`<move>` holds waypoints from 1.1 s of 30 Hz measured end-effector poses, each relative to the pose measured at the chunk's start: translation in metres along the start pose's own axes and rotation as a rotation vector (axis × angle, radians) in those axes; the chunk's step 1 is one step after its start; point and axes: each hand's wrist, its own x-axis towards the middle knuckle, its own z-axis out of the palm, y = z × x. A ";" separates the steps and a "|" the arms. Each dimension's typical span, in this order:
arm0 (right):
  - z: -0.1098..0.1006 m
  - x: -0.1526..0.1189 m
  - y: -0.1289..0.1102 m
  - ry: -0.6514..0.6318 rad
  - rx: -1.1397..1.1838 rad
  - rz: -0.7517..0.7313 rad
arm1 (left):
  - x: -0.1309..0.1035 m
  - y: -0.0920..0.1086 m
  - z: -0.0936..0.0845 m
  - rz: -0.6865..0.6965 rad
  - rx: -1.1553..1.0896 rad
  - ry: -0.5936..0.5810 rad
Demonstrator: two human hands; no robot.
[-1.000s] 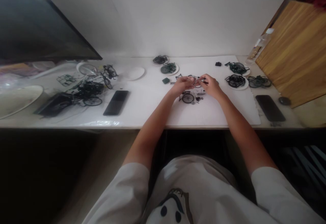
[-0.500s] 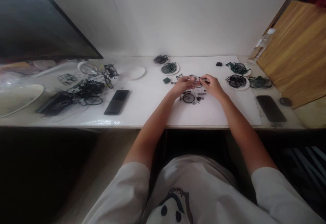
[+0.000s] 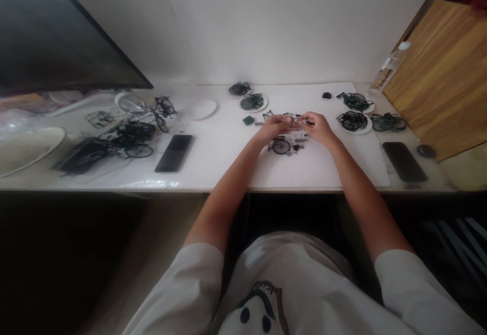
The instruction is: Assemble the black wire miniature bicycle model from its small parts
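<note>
Over the white sheet, my left hand is closed, pinching a small silver-and-dark model bicycle part. My right hand meets it from the right with thumb and fingertips pressed on the same part; its exact shape is too small to make out. Just below my hands lies a black model bicycle wheel with a dark frame piece attached. Several tiny loose parts rest to its right. Behind my left hand a thin dark frame piece shows, partly hidden by the fingers.
Plates with dark bicycle parts stand at the back and at the right. A small green block lies left of my hands. Model bicycles crowd the left; phones lie on both sides. A bottle leans near the wooden board.
Hardly anything differs. My right fingers have shifted slightly at the small part, and the whole view has moved by a trace.
</note>
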 end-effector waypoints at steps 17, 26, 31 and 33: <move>0.004 -0.004 -0.020 0.062 0.029 0.003 | 0.000 -0.001 0.001 0.007 0.012 0.037; 0.010 -0.008 -0.023 0.058 0.070 -0.033 | -0.002 0.001 0.004 0.015 0.029 0.052; 0.011 -0.009 -0.020 0.052 0.047 -0.047 | -0.003 0.004 0.007 0.011 0.038 0.054; 0.010 -0.009 -0.020 0.055 0.037 -0.054 | -0.003 0.004 0.007 0.012 0.042 0.049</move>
